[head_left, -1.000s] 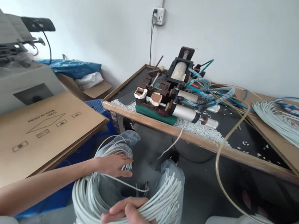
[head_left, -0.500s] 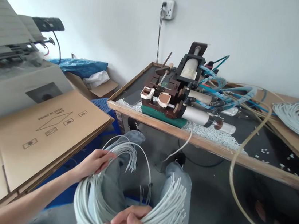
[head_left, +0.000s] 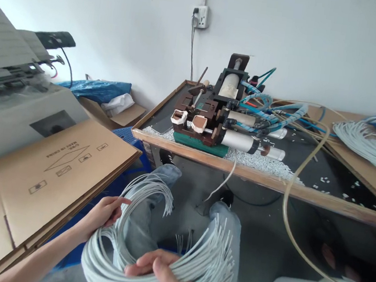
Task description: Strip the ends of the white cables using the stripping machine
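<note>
A thick curved bundle of white wires (head_left: 113, 260) lies over my lap, bent into an open loop with loose cut ends at the right and at the top. My left hand (head_left: 105, 213) is closed around the bundle's left side, its index finger stretched along the wires. Lower down, my right hand (head_left: 166, 277) grips the near side of the same bundle, thumb on top and fingers through the inside of the loop. Part of the right palm is hidden under the wires.
Ahead stands a wood-edged bench (head_left: 253, 175) with a pneumatic machine (head_left: 212, 112) and white scraps. More white wires (head_left: 374, 147) lie on its right. Flat cardboard boxes (head_left: 78, 159) and a grey machine (head_left: 21, 114) are at the left. A pale hose (head_left: 286, 209) hangs at the right.
My left hand has shifted left and slightly down with the bundle's left side. A single wire that arched across the loop now lies with the others. The view has tilted slightly.
</note>
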{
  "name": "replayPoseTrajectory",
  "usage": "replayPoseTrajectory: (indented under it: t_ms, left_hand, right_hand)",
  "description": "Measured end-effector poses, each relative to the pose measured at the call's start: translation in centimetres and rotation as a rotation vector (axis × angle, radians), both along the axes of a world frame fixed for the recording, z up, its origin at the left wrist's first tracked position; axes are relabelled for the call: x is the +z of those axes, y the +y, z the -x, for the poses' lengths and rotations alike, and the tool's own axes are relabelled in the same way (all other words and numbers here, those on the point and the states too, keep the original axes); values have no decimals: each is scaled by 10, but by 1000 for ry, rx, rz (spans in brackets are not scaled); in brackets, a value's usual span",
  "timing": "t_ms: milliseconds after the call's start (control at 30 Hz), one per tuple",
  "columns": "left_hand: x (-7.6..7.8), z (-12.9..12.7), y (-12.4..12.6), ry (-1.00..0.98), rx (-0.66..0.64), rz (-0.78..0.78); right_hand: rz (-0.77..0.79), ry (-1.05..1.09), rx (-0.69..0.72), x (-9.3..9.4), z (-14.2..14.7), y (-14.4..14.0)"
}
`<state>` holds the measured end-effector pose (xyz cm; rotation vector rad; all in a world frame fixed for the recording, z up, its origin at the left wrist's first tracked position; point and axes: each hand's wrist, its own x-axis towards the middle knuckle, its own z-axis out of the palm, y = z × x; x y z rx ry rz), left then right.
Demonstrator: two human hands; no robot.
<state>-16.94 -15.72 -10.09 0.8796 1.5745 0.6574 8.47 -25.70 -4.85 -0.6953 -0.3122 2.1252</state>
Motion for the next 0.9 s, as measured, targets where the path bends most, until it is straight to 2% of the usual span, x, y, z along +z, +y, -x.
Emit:
replayPoseTrajectory:
  t_ms: [100,200,267,333,433,500,533,600,633,700,767,833,900]
  left_hand:
    - [5,2,-6,18,39,0]
    - [11,-1,-4,16,9,-3]
    - [13,-4,4,14,-52,-5]
    - [14,-5,15,20,-133,-3]
    - [24,-2,36,161,-371,-17]
    - [43,-3,48,429,-515,-164]
    - [56,-6,53,574,-545,-284]
    - [90,-22,56,767,-521,-515]
    - [108,-34,54,726,-566,-565]
    - [139,-61,48,479,-731,-550]
    - [160,-88,41,294,-877,-593]
    - [169,-108,38,183,-984,-630]
    - [167,-120,39,118,-987,-620]
  right_hand:
    - [109,122,-107,-5,9,4]
    - [122,176,-208,0,15,18]
    - [54,207,-222,8,17,32]
    - [-53,232,-179,16,19,45]
    - [-190,224,-65,25,23,61]
    - [-243,192,16,26,26,67]
    - [-263,184,45,25,27,69]
    - [-282,188,94,21,29,71]
    - [-286,192,122,19,29,72]
    - [-304,191,183,17,27,74]
    - [-351,150,218,19,22,76]
    - [-381,98,202,24,16,79]
    - [-365,42,139,29,11,82]
